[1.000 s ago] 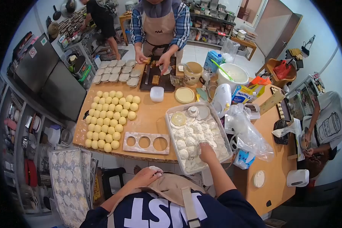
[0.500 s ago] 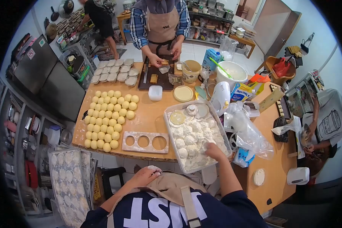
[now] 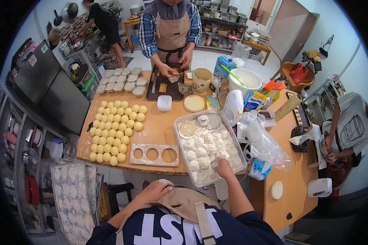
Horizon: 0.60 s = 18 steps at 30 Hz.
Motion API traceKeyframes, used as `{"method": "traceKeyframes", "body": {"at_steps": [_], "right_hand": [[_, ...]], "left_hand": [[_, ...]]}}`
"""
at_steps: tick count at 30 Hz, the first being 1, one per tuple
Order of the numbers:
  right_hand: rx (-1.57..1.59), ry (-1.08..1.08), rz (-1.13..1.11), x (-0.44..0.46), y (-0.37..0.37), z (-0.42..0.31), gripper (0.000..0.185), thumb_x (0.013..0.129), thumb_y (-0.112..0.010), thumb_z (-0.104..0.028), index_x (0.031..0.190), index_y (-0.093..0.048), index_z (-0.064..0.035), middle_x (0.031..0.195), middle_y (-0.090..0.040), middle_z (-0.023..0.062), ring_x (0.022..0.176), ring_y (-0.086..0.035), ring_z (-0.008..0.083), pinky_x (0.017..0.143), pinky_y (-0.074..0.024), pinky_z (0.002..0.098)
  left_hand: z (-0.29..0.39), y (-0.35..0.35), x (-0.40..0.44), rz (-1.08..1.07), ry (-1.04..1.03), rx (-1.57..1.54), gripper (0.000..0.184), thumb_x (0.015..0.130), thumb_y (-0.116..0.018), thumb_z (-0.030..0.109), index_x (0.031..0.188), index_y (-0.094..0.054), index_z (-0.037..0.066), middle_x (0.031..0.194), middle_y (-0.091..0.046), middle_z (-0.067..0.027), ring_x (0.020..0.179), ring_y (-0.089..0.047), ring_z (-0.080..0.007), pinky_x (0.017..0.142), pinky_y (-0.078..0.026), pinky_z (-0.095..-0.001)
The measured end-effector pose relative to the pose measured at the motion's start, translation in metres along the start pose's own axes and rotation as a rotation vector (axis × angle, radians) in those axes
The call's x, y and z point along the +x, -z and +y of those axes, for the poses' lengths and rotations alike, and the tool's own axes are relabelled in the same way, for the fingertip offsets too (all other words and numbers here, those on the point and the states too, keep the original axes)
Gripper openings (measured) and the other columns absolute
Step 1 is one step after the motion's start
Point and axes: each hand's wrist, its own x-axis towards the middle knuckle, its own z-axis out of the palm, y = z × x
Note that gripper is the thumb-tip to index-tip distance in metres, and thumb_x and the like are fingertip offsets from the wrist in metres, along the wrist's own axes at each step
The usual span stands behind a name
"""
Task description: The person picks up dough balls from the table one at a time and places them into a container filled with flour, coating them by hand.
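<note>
My right hand [image 3: 223,167] reaches into a plastic tub [image 3: 178,141] of white flour, its floury fingers bunched low among the coated dough balls [image 3: 194,165]. Whatever lies under those fingertips is hidden. Near my apron [image 3: 182,198], at the table's front edge, my left hand [image 3: 159,190] is curled, with white flour on its fingers; I cannot make out what it holds, if anything. A round lid [image 3: 187,128] and small round pieces lie at the tub's far end. To the left rests a floury board with three round holes [image 3: 161,155].
Rows of pale yellow dough balls [image 3: 114,130] cover the table's left side, with lidded containers [image 3: 120,79] behind. Across the table a person in an apron [image 3: 171,32] handles food over a dark tray [image 3: 153,92]. A mixer [image 3: 233,106] and plastic bag [image 3: 265,139] crowd the tub's right.
My right hand has moved left and slightly down within the flour tub. My left hand stays by the apron. The person opposite still works over the tray.
</note>
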Motion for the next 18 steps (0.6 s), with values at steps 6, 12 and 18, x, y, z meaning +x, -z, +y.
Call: {"method": "traceKeyframes", "body": {"at_steps": [6, 12, 18], "right_hand": [[-0.153, 0.037, -0.194, -0.018, 0.030, -0.030, 0.032, 0.064, -0.065, -0.009, 0.095, -0.063, -0.0025, 0.095, -0.062, 0.0213, 0.092, -0.060, 0.0363, 0.082, -0.0481, 0.0413], [-0.474, -0.073, -0.285, -0.031, -0.001, -0.053, 0.039, 0.069, -0.062, -0.008, 0.109, -0.058, -0.0098, 0.108, -0.055, 0.0188, 0.102, -0.057, 0.0337, 0.083, -0.0491, 0.0418], [-0.258, -0.077, -0.258, -0.016, -0.019, -0.033, 0.045, 0.065, -0.063, -0.008, 0.109, -0.056, -0.0047, 0.109, -0.055, 0.0229, 0.103, -0.055, 0.0355, 0.086, -0.0471, 0.0397]], "left_hand": [[-0.001, -0.002, -0.006, 0.030, 0.015, 0.000, 0.031, 0.091, -0.049, 0.027, 0.109, -0.059, 0.003, 0.101, -0.064, -0.0163, 0.096, -0.059, -0.0346, 0.084, -0.046, -0.0398], [-0.001, -0.003, -0.010, 0.047, -0.004, -0.002, 0.030, 0.091, -0.050, 0.026, 0.107, -0.059, 0.002, 0.100, -0.063, -0.0159, 0.096, -0.059, -0.0338, 0.083, -0.046, -0.0390], [-0.003, -0.004, -0.013, 0.052, 0.025, -0.019, 0.030, 0.090, -0.050, 0.025, 0.107, -0.059, 0.002, 0.100, -0.063, -0.0162, 0.096, -0.058, -0.0328, 0.083, -0.045, -0.0383]]}}
